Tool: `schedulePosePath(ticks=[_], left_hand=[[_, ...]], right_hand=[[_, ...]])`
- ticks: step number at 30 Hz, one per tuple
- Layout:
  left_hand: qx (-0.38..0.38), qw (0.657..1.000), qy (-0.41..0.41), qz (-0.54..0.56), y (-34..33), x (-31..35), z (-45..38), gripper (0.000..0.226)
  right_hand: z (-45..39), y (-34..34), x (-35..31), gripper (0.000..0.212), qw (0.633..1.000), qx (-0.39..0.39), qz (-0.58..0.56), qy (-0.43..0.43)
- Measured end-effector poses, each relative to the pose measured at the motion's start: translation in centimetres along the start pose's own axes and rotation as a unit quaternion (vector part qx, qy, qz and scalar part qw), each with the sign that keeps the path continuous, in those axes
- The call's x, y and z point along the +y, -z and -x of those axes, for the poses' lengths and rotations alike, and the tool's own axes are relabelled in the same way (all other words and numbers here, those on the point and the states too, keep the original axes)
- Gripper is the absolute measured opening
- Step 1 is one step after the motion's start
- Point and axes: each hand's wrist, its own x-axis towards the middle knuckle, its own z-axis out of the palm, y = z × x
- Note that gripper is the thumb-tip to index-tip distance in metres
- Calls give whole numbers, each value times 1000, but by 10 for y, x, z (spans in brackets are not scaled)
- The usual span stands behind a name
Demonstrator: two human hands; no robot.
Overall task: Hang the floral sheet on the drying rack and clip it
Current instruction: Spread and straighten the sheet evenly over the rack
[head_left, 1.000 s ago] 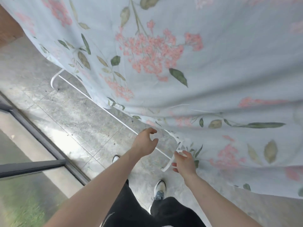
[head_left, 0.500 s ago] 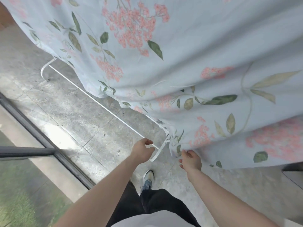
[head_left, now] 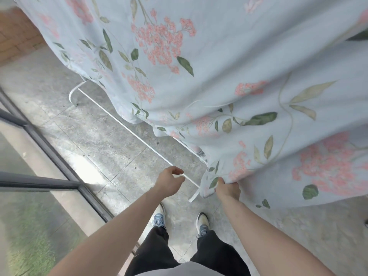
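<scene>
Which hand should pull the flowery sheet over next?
Probably the right hand: it already grips the floral sheet by its lower edge. The left hand holds no cloth, its fingers curled at the white rack bar.

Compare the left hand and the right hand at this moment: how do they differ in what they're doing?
The right hand grips the lower edge of the floral sheet; the left hand holds no fabric. The left hand's fingers curl loosely beside the rack's white bar, though contact is unclear, while the right hand sits against the cloth. Both reach forward and down at a similar height.
</scene>
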Motion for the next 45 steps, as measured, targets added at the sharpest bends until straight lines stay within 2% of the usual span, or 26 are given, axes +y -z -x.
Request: schedulePosePath(ticks=[2,4,8,13,17,20,23,25,26,28,30,33,35,37,39,42,45], left_hand=[[16,1000,14,10,-6,-1,2,17],[22,999,32,32,-19,-2,4,24],[-10,988,107,113,-66,-4,9,51],[-35,953,215,212,-132,-12,26,87],[-44,922,261,282,-166,-39,28,73],[16,901,243,358,-177,-46,27,52],[110,892,218,380,-172,-45,32,22],[138,869,207,427,-163,-48,32,12],[147,859,199,449,-158,-50,33,9],[156,855,185,459,-150,-52,32,10],[160,853,180,463,-143,-53,32,16],[133,852,177,474,-133,-56,32,31],[101,857,169,476,-122,-57,32,49],[86,872,152,458,-111,-59,27,58],[84,881,151,441,-95,-60,20,52],[49,901,146,405,-73,-62,-5,17],[47,926,140,346,-63,-61,-30,15]], right_hand=[[-4,7,14,62,995,-74,53,34],[7,25,22,39,980,-141,112,90],[17,67,37,18,954,-201,172,142],[10,106,50,15,934,-247,193,174],[-2,114,58,16,923,-261,221,174],[-10,114,65,15,933,-250,189,175],[-26,107,78,19,963,-153,125,183],[-31,96,84,33,986,-107,41,124],[-27,87,86,38,990,-129,-18,55],[-14,63,90,48,967,-223,-83,-90],[4,38,96,64,936,-322,-56,-132],[17,4,100,79,903,-406,-24,-138],[18,-11,97,83,896,-417,-56,-139],[13,-24,91,77,899,-404,-103,-135],[5,-31,86,65,899,-396,-138,-126],[-9,-42,72,58,899,-383,-179,-113],[-20,-53,64,67,898,-355,-233,-118]])
